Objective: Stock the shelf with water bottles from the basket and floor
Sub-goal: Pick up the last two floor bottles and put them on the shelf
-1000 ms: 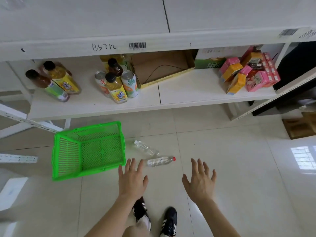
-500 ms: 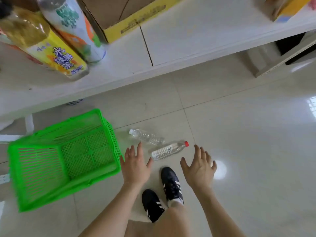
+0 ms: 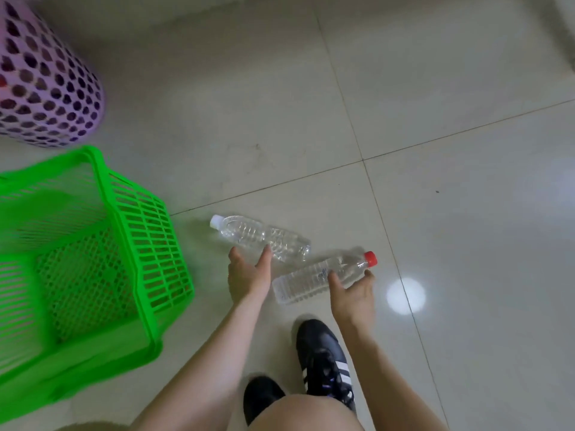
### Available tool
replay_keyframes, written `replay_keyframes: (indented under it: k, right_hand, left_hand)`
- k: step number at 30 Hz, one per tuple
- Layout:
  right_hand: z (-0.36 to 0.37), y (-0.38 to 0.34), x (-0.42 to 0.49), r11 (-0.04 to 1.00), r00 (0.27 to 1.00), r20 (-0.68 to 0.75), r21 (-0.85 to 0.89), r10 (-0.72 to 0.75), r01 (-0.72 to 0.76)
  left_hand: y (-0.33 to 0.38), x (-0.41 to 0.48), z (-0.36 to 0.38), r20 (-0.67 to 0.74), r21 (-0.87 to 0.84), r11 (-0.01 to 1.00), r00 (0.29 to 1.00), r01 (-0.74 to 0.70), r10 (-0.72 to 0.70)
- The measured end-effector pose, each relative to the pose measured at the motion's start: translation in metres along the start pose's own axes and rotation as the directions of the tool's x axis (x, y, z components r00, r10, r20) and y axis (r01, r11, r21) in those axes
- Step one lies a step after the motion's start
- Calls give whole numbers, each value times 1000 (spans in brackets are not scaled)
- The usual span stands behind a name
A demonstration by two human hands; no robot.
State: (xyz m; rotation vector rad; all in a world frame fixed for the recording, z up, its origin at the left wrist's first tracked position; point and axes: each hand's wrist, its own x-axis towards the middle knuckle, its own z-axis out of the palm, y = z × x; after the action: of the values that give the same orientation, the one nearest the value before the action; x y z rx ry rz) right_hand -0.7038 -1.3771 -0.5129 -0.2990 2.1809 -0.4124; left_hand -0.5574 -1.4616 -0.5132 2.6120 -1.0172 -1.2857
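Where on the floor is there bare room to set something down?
Open tiles lie right of the red-capped bottle and beyond the white-capped bottle. It is crowded between the green basket, both hands and the shoes.

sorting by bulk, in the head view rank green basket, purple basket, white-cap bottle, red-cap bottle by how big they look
1. green basket
2. purple basket, cut off by the frame edge
3. white-cap bottle and red-cap bottle: look alike, no ranking

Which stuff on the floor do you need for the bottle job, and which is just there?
Needed: white-capped bottle, red-capped bottle, green basket, left hand, right hand.
Just there: purple basket, black shoes.
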Motion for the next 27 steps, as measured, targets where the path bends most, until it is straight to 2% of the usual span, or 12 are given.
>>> replay_keyframes:
  k: [2, 6, 10, 13, 17, 21, 25, 27]
  right_hand:
    - [15, 3, 17, 990, 996, -6, 116, 87, -85]
    - [34, 5, 42, 932, 977, -36, 308, 211, -190]
    - [48, 3, 53, 893, 968, -72, 408, 241, -192]
    - [52, 0, 56, 891, 971, -91, 424, 221, -163]
    - [52, 1, 60, 891, 975, -98, 432, 200, -139]
    - [47, 3, 56, 870, 983, -48, 475, 175, -131]
    - [37, 5, 49, 882, 993, -45, 465, 105, -72]
    - [33, 2, 42, 913, 996, -65, 406, 61, -29]
  left_hand:
    - [4, 18, 12, 18, -164, 978, 992, 129, -128]
    - [8, 54, 30, 140, -433, 847, 951, 310, -276]
    - [13, 78, 40, 166, -543, 754, 928, 369, -335]
    - [23, 82, 44, 144, -628, 692, 927, 357, -347]
    - [25, 84, 47, 127, -666, 654, 919, 358, -374]
    - [20, 81, 44, 218, -678, 626, 919, 385, -328]
    - [15, 71, 31, 248, -626, 678, 922, 387, -297]
    - [12, 67, 22, 161, -609, 732, 952, 305, -262]
